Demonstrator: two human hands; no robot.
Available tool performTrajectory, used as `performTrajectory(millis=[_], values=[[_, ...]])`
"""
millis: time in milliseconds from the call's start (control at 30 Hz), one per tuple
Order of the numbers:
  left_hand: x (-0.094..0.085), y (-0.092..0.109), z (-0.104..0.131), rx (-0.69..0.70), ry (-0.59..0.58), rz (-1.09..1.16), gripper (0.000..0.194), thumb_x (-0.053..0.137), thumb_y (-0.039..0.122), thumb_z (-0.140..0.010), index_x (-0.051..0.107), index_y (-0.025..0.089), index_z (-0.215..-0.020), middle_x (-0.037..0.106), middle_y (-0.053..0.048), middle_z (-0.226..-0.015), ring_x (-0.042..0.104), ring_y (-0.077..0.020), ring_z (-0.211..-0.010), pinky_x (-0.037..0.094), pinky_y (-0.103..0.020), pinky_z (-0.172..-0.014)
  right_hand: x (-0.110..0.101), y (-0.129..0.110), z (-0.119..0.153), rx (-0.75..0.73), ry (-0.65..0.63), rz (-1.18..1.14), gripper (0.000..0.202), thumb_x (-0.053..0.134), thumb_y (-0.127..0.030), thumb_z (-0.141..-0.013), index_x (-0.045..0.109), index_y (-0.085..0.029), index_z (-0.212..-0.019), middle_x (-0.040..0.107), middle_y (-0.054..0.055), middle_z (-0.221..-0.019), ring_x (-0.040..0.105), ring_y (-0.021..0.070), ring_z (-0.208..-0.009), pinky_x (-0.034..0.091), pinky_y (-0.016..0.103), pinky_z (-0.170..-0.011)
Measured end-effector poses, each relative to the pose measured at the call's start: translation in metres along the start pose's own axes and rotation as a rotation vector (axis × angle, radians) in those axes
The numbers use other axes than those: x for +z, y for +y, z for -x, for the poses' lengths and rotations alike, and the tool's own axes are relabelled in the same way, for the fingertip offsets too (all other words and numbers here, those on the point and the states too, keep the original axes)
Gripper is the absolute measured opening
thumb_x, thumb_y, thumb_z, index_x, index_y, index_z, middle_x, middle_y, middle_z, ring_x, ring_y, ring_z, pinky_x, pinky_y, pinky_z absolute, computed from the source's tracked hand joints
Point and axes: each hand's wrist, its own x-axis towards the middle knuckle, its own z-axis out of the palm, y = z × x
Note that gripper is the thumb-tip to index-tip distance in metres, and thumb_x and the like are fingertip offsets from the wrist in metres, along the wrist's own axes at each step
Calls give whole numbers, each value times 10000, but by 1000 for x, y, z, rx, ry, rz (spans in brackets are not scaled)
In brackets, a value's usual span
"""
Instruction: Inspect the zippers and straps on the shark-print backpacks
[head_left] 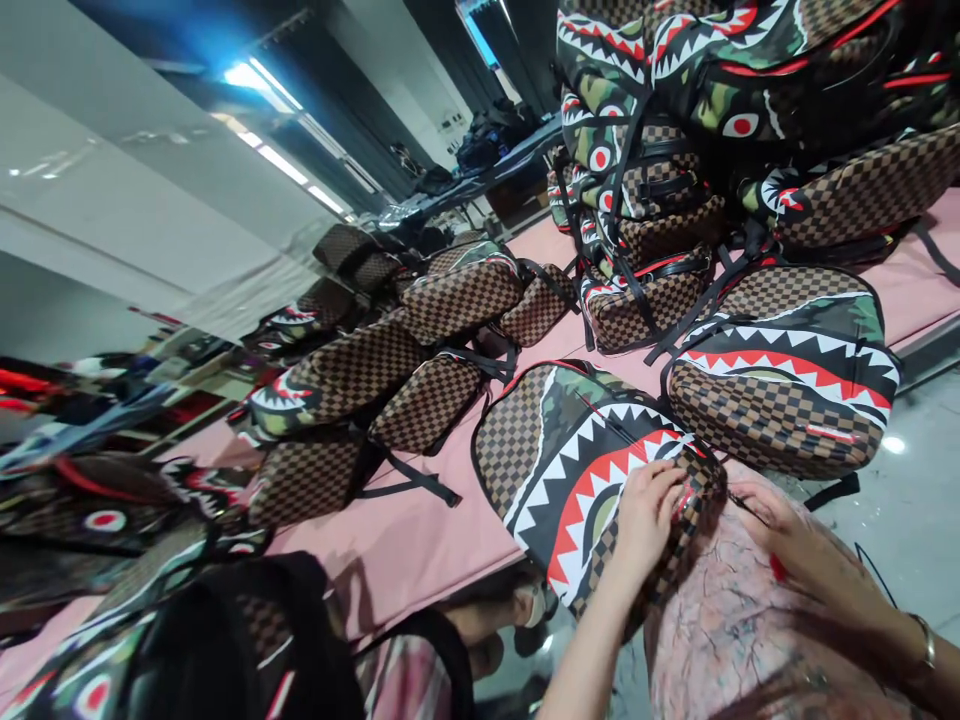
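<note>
A checkered backpack with a shark-mouth print and camouflage patches lies tilted at the pink table's edge, its lower end against my lap. My left hand grips its lower front panel by a small red label, fingers bent and close together. Just right of that end, my right hand is closed around a thin dark tool with a red part, perhaps thread snips; its exact kind is unclear. The tool's tip is close to the bag's bottom edge. A second shark-mouth backpack lies beyond my right hand.
The pink table bears several more checkered bags to the left. A tall stack of backpacks rises behind. At lower left, a person in plaid clothing sits beside a black-backed bag. Loose straps trail across the tabletop.
</note>
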Motion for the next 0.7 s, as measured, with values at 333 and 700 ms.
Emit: performTrajectory(millis=[333, 700], values=[[-11, -2, -55, 77, -371, 96, 94, 606, 217, -752, 652, 204, -671, 631, -24, -798, 558, -167, -818, 441, -263, -748, 12, -24, 16, 104, 2, -37, 145, 459, -392, -799, 534, -295, -877, 675, -7, -843, 625, 214, -825, 509, 344, -718], [-8, -2, -52, 17, -319, 168, 121, 592, 119, -694, 582, 177, -589, 607, -13, -748, 551, -160, -771, 434, -263, -721, 26, -36, -2, -25, 63, 88, 135, 471, -335, -814, 534, -228, -868, 673, 29, -833, 635, 183, -741, 491, 285, -645]])
